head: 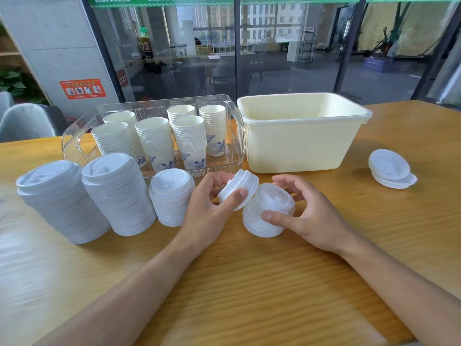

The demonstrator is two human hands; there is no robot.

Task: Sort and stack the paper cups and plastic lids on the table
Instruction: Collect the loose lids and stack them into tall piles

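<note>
At the middle of the wooden table [249, 283] we pinch a white plastic lid [238, 192], tilted, in our left hand [212, 206], just beside the short stack of white lids [268, 211] that our right hand [309, 216] grips. Most seems done: paper cups [156, 138] nested in the clear tray [74, 141], three lid stacks [117, 193] standing. A few loose lids [390, 169] remain, well apart.

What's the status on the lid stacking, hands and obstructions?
Left hand pinches tilted lid. Right hand grips short lid stack. Few loose lids remain at right. Nothing in the way.
</note>
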